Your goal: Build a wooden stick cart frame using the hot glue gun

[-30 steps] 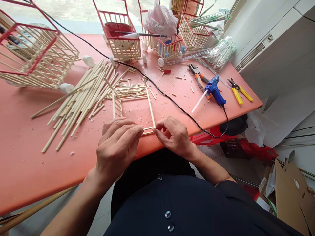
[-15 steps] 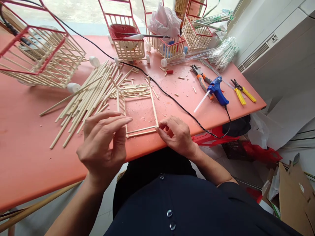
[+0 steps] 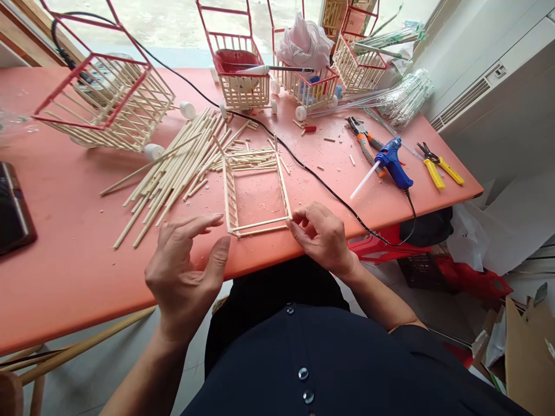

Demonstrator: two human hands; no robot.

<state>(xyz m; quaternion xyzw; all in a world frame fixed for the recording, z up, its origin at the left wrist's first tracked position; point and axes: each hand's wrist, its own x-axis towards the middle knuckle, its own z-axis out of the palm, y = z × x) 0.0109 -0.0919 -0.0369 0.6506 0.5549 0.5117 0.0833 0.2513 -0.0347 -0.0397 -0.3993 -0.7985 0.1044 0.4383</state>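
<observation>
Head view, only one. Frame [image 3: 261, 223] lies on the table [image 3: 82, 260], at the near edge, between the two hands; rungs fill its left side, two sticks run close together along its near side. Whether those two touch at the right end: can't tell, fingers cover it.

Right hand [image 3: 321, 238]: thumb and forefinger together, pinched on the frame's near right corner. Left hand [image 3: 186, 257]: thumb and fingers spread apart, nothing between them, just beside the near left corner; contact unclear.

Step in hand, as judged: steadying that right corner. Best done with a light, even pinch, stick ends lined up, no twist. Pressing too hard could skew the frame. Left hand would serve well bracing the opposite corner, low down, clear of the rungs. Near side sits close to the table edge, so avoid pulling toward the body.

Glue gun [image 3: 391, 163] lies right of the frame, well apart, with the cord [image 3: 329, 188] between; mind snagging it. Stick pile [image 3: 173, 167] is left of the frame, short sticks [image 3: 254, 157] behind it.
</observation>
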